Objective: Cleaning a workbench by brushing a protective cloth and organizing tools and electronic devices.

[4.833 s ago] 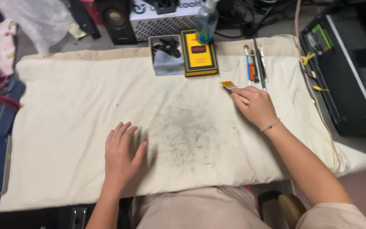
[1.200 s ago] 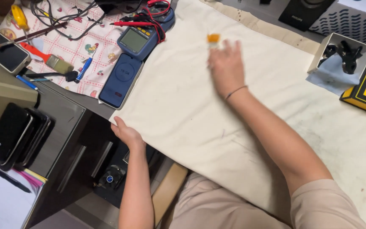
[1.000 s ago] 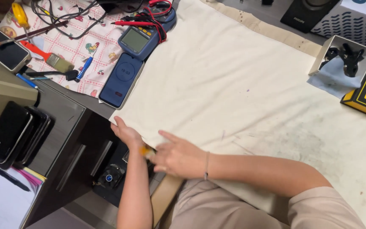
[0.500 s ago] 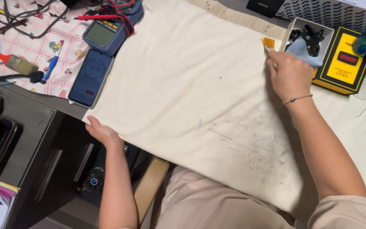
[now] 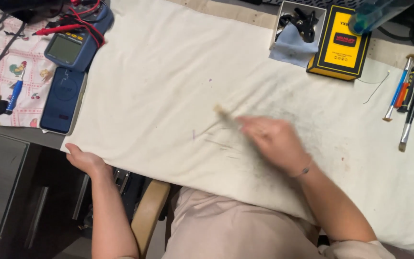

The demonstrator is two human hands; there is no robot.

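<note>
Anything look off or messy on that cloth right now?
Yes: the cream cloth has dark specks and smudges near its middle, by the right hand, which holds a small brush. The left hand grips the cloth's near corner. Nothing spilled.

Electronics repair bench, multimeter (image 5: 75,41), hand tools (image 5: 410,91)

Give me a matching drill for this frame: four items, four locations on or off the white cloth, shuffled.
Items:
1. yellow box
2. multimeter
3. left hand
4. right hand

Places:
A. gripping the cloth's near left corner
B. on the middle of the white cloth, holding a small brush
C. off the cloth's far left edge, red leads on it
D. far edge of the cloth, beside an open white box

Pairs: 1-D, 2-C, 3-A, 4-B
</note>
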